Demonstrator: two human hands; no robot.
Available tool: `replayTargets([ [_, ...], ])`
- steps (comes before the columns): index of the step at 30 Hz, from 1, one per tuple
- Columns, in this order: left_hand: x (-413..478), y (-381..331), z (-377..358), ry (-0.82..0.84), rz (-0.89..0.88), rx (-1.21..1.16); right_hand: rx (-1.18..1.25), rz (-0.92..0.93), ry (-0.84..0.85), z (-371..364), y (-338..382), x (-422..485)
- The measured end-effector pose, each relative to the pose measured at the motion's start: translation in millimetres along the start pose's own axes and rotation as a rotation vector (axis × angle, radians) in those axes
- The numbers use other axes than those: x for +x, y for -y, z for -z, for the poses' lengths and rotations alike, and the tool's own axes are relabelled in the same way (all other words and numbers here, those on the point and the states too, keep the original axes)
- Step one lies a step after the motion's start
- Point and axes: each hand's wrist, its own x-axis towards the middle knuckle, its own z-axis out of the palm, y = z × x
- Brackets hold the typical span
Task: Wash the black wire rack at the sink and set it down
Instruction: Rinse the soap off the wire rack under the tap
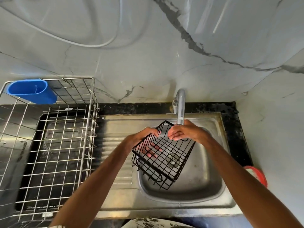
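- Black wire rack: we found it held in the air over the basin of the sink, tilted, its far corner raised towards the tap and its near corner dipping into the basin. It touched neither the basin nor the worktop.
- Left hand: it gripped the rack at the left rim. Its fingers ran beneath the mesh and showed through the wires, grasping the rack from below.
- Right hand: it lay at the rack's raised far edge, directly under the spout. Its fingers were loose and nearly straight, released rather than wrapped round any wire.
- Sink: stainless steel, with a ribbed draining board on its left side. We saw the drain through the rack's mesh.
- Tap: a chrome spout rising from the back rim of the sink.
- Worktop: dark speckled stone bordering the sink at the back and on the right.
- Steel dish drainer: a large wire basket standing left of the sink over a dark tray.
- Blue holder: a plastic tub hung on the far left corner of the drainer.
- Red container: partly seen at the right, beyond the right forearm.
- Wall: pale marble-patterned panels with dark veins.
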Motion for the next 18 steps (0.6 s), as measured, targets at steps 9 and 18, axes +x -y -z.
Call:
replayTargets([
  [9,-12,-11,-19,-0.079,-0.095,0.077,0.001,-0.056,0.093,-7,1,23],
  [18,-18,-18,-22,-0.203,-0.078,0.071,-0.072,-0.095,0.130,-1,-3,15],
])
